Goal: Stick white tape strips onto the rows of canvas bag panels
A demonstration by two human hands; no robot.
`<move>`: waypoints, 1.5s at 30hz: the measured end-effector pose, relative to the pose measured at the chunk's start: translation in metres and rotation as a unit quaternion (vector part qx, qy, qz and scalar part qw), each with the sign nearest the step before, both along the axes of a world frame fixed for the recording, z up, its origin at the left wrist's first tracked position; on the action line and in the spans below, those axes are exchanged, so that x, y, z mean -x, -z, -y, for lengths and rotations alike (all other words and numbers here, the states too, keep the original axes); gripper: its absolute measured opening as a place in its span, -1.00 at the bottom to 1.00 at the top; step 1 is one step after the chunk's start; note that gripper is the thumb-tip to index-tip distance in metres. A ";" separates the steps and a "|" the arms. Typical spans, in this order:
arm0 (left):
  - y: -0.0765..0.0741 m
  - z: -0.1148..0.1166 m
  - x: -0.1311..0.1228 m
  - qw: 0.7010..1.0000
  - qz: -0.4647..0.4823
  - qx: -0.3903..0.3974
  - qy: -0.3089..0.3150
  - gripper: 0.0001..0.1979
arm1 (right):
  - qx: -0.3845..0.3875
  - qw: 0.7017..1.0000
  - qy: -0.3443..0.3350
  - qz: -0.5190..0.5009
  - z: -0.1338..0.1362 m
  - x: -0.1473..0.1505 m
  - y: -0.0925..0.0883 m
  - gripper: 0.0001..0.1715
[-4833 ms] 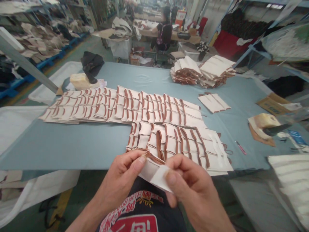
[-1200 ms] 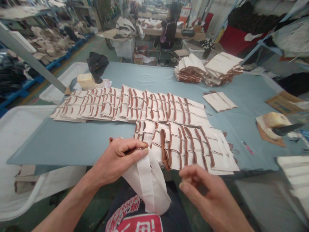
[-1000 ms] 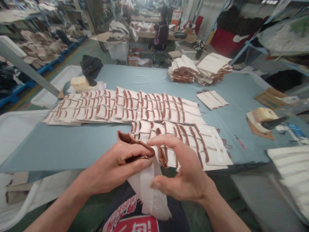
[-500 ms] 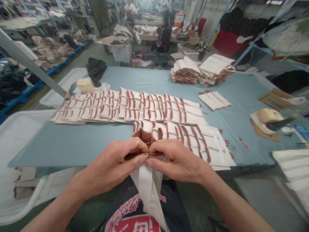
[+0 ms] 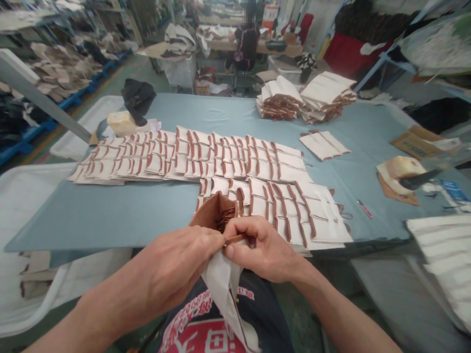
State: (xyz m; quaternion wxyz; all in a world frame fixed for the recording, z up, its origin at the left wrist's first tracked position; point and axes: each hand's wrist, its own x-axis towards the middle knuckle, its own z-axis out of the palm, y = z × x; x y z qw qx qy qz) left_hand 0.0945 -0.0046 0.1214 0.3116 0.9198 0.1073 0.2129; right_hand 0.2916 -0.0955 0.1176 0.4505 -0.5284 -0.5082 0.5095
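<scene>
At the frame's lower centre, our left hand (image 5: 178, 255) and right hand (image 5: 263, 249) both clamp the piece (image 5: 221, 279) at its brown edge (image 5: 235, 239), which could slip or crease if we pull unevenly.

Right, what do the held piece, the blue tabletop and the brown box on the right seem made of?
Held piece: probably matte off-white cloth, from its soft folds; smooth brown lining, leather or fabric, unclear.
Tabletop: smooth, faintly shiny sheet, perhaps vinyl, since ripples show near its far edge.
Box: dull cardboard, probably, from its brown flaps.
</scene>
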 end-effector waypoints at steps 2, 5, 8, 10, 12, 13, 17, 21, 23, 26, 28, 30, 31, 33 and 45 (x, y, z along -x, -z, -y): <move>0.007 0.003 0.000 0.998 0.017 -0.054 0.038 -0.65 | 0.020 0.998 -0.006 -0.057 0.003 0.000 0.004 -0.82; 0.017 0.004 -0.002 0.991 0.054 -0.111 0.049 -0.51 | 0.032 0.991 -0.013 -0.132 0.006 0.001 0.013 -0.74; 0.028 0.006 -0.008 0.976 0.145 -0.162 0.031 -0.55 | 0.026 0.976 -0.010 -0.218 0.007 0.006 0.024 -0.56; 0.035 0.009 -0.013 0.964 0.187 -0.189 -0.005 -0.56 | 0.016 0.968 0.010 -0.250 0.006 0.010 0.030 -0.48; 0.044 0.014 -0.018 0.959 0.199 -0.200 -0.043 -0.53 | 0.006 0.966 0.045 -0.253 0.004 0.014 0.033 -0.43; 0.048 0.017 -0.020 0.957 0.198 -0.202 -0.056 -0.50 | 0.003 0.966 0.063 -0.249 0.003 0.015 0.033 -0.42; 0.058 0.021 -0.022 0.967 0.185 -0.170 -0.045 -0.42 | -0.010 0.973 0.079 -0.216 0.004 0.009 0.024 -0.40; 0.037 0.014 -0.014 0.978 0.190 -0.088 -0.012 -0.47 | -0.055 0.991 0.022 -0.122 0.011 -0.006 0.004 -0.42; 0.016 0.008 -0.011 0.988 0.152 -0.025 -0.032 -0.59 | -0.076 0.995 -0.014 -0.066 0.014 -0.013 -0.008 -0.44; -0.018 0.001 -0.013 0.998 0.022 0.058 -0.009 -0.69 | -0.099 0.991 -0.078 0.039 0.017 -0.022 -0.026 -0.53; -0.035 -0.001 -0.017 0.996 -0.052 0.071 0.029 -0.62 | -0.125 0.977 -0.102 0.138 0.019 -0.027 -0.037 -0.64; -0.047 -0.001 -0.023 0.992 -0.089 0.066 0.052 -0.60 | -0.158 0.954 -0.106 0.232 0.022 -0.030 -0.046 -0.74; -0.050 0.000 -0.025 0.991 -0.096 0.064 0.060 -0.60 | -0.174 0.941 -0.106 0.269 0.023 -0.031 -0.049 -0.77; -0.053 0.003 -0.027 0.989 -0.103 0.070 0.075 -0.60 | -0.202 0.917 -0.105 0.329 0.027 -0.030 -0.052 -0.78; -0.032 0.019 -0.025 0.912 -0.085 0.370 0.154 -0.49 | -0.291 0.885 -0.071 0.357 0.046 -0.016 -0.052 -0.68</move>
